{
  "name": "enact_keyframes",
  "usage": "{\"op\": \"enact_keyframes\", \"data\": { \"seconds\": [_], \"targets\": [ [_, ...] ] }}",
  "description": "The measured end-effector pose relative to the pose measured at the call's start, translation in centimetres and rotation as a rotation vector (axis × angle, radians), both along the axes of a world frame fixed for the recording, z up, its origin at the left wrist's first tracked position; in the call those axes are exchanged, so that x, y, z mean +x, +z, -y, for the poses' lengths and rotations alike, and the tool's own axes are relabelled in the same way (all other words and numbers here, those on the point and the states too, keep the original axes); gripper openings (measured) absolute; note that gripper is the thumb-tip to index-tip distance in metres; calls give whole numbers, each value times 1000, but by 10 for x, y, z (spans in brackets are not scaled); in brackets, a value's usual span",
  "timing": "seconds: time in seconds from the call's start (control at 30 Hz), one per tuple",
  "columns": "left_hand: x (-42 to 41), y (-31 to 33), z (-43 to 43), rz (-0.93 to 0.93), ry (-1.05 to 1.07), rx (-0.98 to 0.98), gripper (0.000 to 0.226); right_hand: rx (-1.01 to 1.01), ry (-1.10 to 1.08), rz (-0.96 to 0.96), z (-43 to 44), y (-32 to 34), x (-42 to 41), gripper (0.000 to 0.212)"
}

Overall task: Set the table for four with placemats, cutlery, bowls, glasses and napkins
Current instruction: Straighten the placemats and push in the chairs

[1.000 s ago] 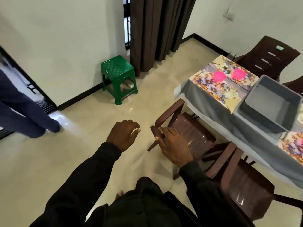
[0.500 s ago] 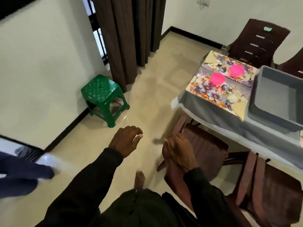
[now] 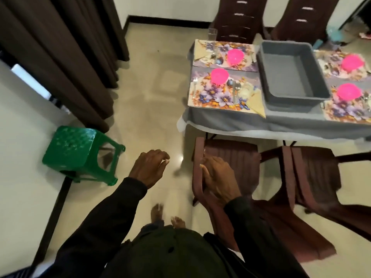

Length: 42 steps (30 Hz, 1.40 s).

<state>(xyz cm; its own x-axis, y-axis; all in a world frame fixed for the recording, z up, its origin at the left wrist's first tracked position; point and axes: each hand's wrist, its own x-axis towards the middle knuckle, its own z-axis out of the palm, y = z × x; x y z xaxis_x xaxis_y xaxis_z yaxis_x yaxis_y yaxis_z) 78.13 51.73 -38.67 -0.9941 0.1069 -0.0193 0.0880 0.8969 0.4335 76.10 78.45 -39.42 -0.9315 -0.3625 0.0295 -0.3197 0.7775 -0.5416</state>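
Note:
A table under a grey cloth [image 3: 241, 119] carries several floral placemats [image 3: 214, 97], each with a pink bowl [image 3: 219, 75]. Cutlery [image 3: 235, 91] and a folded beige napkin [image 3: 257, 103] lie on the near left mat, and a clear glass [image 3: 212, 34] stands at the far left corner. An empty grey tub [image 3: 291, 71] sits mid-table. My left hand [image 3: 149, 166] hangs over the floor with loosely curled fingers, holding nothing. My right hand [image 3: 219, 178] rests with fairly straight fingers on the side of a brown plastic chair [image 3: 230, 155].
A second brown chair [image 3: 313, 171] stands to the right of the first, and two more [image 3: 239, 19] stand behind the table. A green plastic stool [image 3: 78, 153] is by the left wall. Dark curtains [image 3: 66, 53] hang at the back left. My bare feet [image 3: 166, 215] are on the tiled floor.
My view has swung right toward the table, so the whole setting now shows. The other person at the left has left the frame. My right hand stays at the chair.

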Motion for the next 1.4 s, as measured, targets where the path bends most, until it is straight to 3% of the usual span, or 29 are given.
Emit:
{"op": "enact_keyframes", "data": {
  "seconds": [0.13,0.4,0.7,1.0,1.4],
  "targets": [
    [-28,-1,5,-7,-89,23,25,20,-81,54,6,-3,-1,28],
    [-81,1,42,-30,-199,42,41,7,-186,0,37,5,-30,24],
    [-155,-9,81,-90,-264,30,8,22,-307,-72,61,-2,-90,22],
    [-270,-43,70,-3,-333,-15,14,39,-391,-47,50,-43,-193,20],
    [-415,-54,40,84,-371,-77,14,47,-452,46,30,-84,-327,42]
  ]
}}
